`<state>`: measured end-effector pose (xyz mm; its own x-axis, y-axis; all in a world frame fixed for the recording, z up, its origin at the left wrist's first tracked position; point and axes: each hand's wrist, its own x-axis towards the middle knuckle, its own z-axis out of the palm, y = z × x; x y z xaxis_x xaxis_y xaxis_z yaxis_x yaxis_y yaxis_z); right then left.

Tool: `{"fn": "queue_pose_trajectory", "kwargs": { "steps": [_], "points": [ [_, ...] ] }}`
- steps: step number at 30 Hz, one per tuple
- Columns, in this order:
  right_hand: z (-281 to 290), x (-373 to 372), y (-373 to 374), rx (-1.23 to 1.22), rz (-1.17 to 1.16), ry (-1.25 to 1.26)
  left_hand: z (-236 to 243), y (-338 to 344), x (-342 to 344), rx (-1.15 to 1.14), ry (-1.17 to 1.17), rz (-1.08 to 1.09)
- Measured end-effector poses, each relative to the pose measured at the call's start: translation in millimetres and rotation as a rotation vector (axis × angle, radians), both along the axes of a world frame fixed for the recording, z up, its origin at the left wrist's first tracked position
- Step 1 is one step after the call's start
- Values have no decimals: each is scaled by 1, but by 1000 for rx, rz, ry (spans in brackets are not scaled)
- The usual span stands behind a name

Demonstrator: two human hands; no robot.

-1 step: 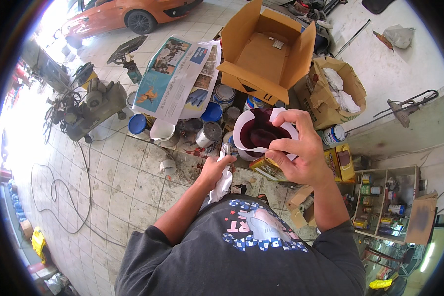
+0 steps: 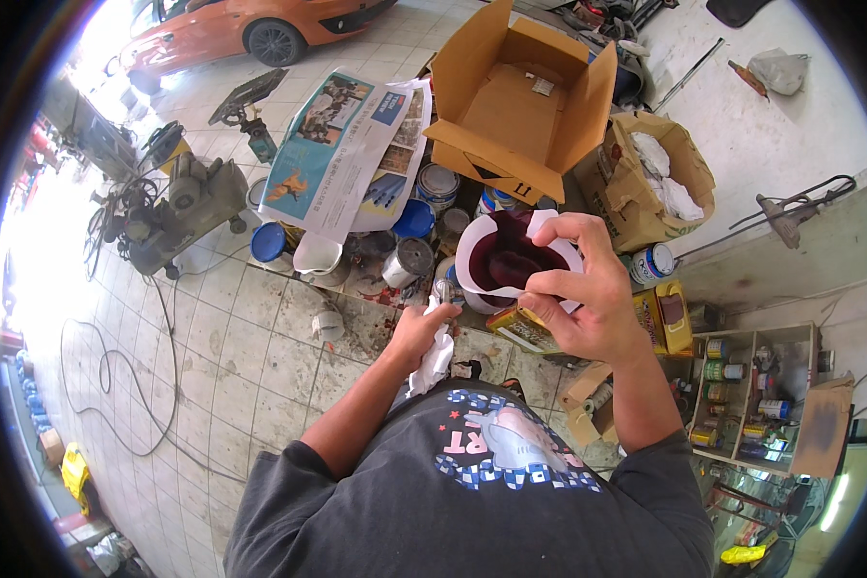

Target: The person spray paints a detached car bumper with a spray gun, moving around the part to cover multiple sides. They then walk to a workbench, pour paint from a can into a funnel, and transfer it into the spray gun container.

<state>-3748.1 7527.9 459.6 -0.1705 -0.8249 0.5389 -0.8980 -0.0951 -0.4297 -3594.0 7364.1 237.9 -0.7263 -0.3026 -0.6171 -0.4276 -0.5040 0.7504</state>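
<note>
My right hand (image 2: 583,294) pinches the rim of a white cup (image 2: 467,260) between thumb and fingers. Dark red paint (image 2: 515,255) coats its inner wall and covers the bottom. Lower and to the left, my left hand (image 2: 419,335) is closed round a crumpled white wipe (image 2: 435,361). A small shiny metal part (image 2: 443,289) shows at its fingertips; what it belongs to is hidden. Just beyond the hands, a silver can (image 2: 409,260), a white tub (image 2: 319,254) and a blue-lidded can (image 2: 269,242) stand on a low, paint-stained bench.
Newspaper (image 2: 342,154) and an open cardboard box (image 2: 511,106) rest over more cans. A paper bag (image 2: 645,178) stands at the right, above a shelf (image 2: 756,385) of cans. On the left are a compressor (image 2: 188,212) and a hose (image 2: 173,385) along the tiles. An orange car (image 2: 212,34) is far off.
</note>
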Motion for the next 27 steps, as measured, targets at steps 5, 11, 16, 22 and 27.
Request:
{"fn": "queue_pose_trajectory", "kwargs": {
  "steps": [5, 11, 16, 22, 27],
  "points": [
    [1, -1, -1, 0, 3, 2, -1, 2, -2, -6, 19, 51],
    [4, -3, -2, -16, 8, 27, 0, 1, -6, -16, 50, 89],
    [5, -5, -1, -18, 4, 31, -6, 0, -5, -30, 35, 85],
    [6, -6, 2, -41, -13, 26, -4, 4, -7, -23, 34, 91],
    [13, -5, 1, -53, -9, 47, -7, 3, -7, -2, 46, 94]
  ]
}}
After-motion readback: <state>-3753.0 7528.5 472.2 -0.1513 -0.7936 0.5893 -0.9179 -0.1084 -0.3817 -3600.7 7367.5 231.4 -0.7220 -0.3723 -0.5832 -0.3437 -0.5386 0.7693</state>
